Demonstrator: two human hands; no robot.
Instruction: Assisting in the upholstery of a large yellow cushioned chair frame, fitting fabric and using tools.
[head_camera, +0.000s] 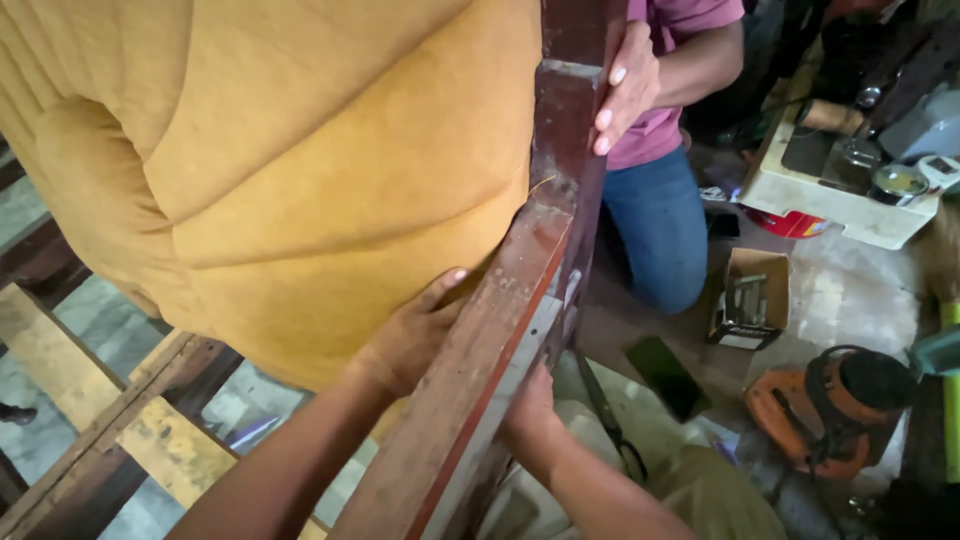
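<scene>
Left hand (415, 335) presses flat, fingers together, on the padded mustard fabric cushion (280, 170) beside the dark wooden frame rail (490, 340). Right hand (530, 405) grips the rail's underside; fingers hidden. Beyond, a co-worker's hand (625, 90) rests on the upright post (565, 120).

soft, even daylight; mild motion blur throughout, edges softest, shadows faint, no glare.

Concrete floor (850, 290) w/ open cardboard box (750, 300), orange power tool (830, 405), dark phone (668, 375), scissors (610, 415).
</scene>
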